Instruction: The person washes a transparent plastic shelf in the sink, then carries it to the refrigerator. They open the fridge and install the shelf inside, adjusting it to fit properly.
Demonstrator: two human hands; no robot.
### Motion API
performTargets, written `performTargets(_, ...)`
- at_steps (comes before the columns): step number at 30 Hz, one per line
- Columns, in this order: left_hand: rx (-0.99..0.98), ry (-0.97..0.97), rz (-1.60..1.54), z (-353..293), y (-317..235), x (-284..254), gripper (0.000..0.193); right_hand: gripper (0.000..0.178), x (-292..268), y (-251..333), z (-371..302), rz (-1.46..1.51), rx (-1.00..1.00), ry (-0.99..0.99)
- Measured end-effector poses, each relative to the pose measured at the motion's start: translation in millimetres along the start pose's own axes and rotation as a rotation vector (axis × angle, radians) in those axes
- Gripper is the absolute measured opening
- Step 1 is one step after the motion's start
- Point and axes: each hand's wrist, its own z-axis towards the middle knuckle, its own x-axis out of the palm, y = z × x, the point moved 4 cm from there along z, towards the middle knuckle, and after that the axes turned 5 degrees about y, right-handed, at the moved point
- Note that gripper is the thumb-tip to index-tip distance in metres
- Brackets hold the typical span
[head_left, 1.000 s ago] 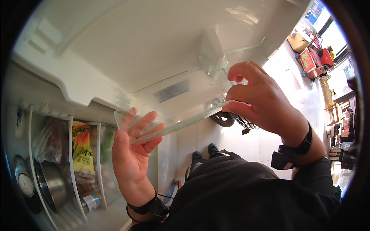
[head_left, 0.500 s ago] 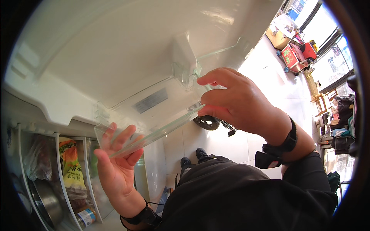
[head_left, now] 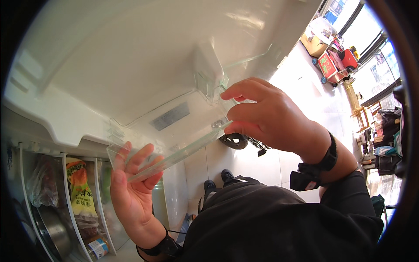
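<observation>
A clear plastic door bin (head_left: 187, 149) is held between my two hands against the white inner lining of a fridge door (head_left: 131, 65). My left hand (head_left: 137, 187) grips its left end, fingers seen through the clear wall and thumb on the near side. At the right end my right hand (head_left: 273, 115) pinches the bin, with thumb low on the front edge and forefinger over the end wall. The bin slants, its right end higher in the picture. A grey label (head_left: 170, 116) shows inside its outline. Contact between bin and door mounts cannot be made out.
Left are fridge shelves (head_left: 67, 205) with a yellow-orange bag (head_left: 81, 187), a metal pot (head_left: 52, 231) and a jar (head_left: 98, 247). A clear bracket (head_left: 209, 85) juts from the door lining. Beyond are tiled floor (head_left: 270, 168), a dark round object (head_left: 234, 139) and a red cart (head_left: 329, 65).
The bin has shifted slightly, its lower left corner a little right and down. My left thumb has moved in closer to its wall. My right hand is nearly still.
</observation>
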Motion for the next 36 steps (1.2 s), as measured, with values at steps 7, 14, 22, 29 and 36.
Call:
performTargets(7,-0.026,-0.02,0.053,-1.0,-5.9,1.8,0.06,0.019,2.1,-4.9,-1.2,0.071,0.025,-0.006)
performTargets(14,-0.03,-0.033,0.123,1.3,2.0,-1.5,0.066,0.019,10.0,-2.9,-2.0,-0.032,-0.108,0.002)
performTargets(22,-0.028,-0.031,0.115,-0.8,3.5,0.5,0.073,0.021,10.3,-3.1,-5.6,-0.034,-0.128,-0.023)
performTargets(29,-0.018,-0.043,0.112,-3.6,2.4,1.6,0.073,0.021,10.2,-5.7,-6.7,0.023,-0.141,-0.028)
performTargets(36,0.02,-0.018,0.161,-7.6,-1.8,0.6,0.06,0.02,7.6,-3.8,-7.2,0.047,-0.158,0.002)
